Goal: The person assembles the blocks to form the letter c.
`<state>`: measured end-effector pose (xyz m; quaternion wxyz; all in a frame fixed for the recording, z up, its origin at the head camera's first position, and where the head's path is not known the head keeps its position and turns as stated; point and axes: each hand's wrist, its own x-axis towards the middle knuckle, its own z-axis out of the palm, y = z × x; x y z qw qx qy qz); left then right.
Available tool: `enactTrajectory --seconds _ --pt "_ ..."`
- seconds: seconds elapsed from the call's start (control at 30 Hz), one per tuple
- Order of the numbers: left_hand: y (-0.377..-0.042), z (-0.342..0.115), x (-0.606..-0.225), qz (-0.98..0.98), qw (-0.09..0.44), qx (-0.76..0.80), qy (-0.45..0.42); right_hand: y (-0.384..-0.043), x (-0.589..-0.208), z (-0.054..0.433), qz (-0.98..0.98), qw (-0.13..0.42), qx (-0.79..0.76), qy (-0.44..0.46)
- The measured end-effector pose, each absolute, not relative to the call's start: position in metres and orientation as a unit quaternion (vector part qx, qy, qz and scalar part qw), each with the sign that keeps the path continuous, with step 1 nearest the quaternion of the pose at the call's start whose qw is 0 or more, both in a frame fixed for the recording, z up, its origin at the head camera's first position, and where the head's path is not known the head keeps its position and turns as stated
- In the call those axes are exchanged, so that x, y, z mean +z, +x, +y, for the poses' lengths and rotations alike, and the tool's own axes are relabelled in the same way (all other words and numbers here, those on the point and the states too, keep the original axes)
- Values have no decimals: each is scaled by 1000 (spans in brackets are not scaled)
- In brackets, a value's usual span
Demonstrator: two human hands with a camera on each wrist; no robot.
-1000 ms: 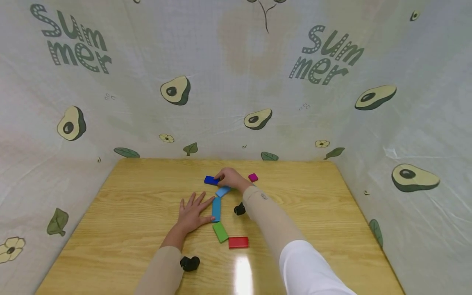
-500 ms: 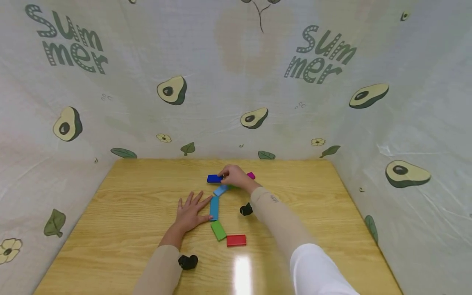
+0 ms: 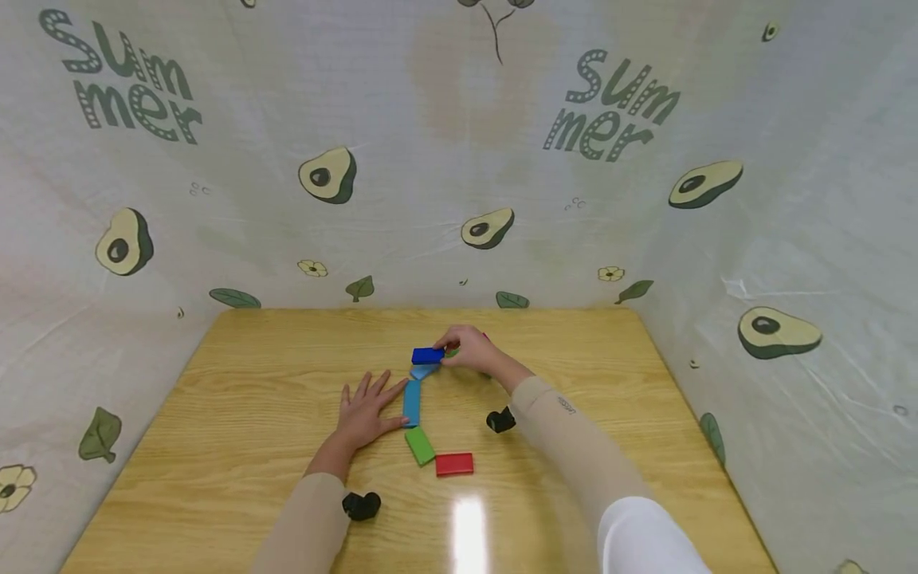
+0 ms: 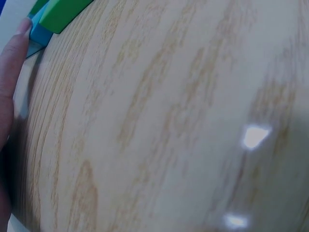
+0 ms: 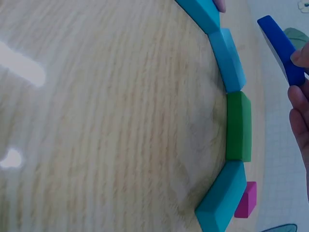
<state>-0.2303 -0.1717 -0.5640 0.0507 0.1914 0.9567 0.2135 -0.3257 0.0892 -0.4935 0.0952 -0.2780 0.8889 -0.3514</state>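
Note:
In the head view my right hand [image 3: 468,349] pinches a dark blue block [image 3: 426,356] between thumb and fingers; the right wrist view shows this block [image 5: 280,48] held up beyond the row. It overlaps the far end of a light blue block [image 3: 425,371] in the head view. My left hand [image 3: 363,413] lies on the table with fingers spread. Its index finger and thumb reach the ends of a blue block [image 3: 412,402]. From there the row curves towards a light green block [image 3: 420,446] and a red block [image 3: 454,465].
Along the far part of the row, in the right wrist view, sit a green block [image 5: 238,125] and a teal block [image 5: 222,198]. A magenta block [image 5: 246,200] lies behind the teal one. Patterned cloth [image 3: 402,255] walls in the wooden table [image 3: 301,343].
My right hand has carried the dark blue block to the right, over the light blue block's far end. The left hand keeps its place at the blue block while the head view shifts slightly.

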Motion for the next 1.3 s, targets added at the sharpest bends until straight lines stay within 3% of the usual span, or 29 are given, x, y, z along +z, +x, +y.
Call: enactTrajectory --seconds 0.83,1.3 --pt "-230 -173 -568 954 40 223 197 -258 -482 150 853 94 -425 -289" --pt "-231 -173 -569 953 37 221 203 -214 -495 177 841 99 -446 -290"
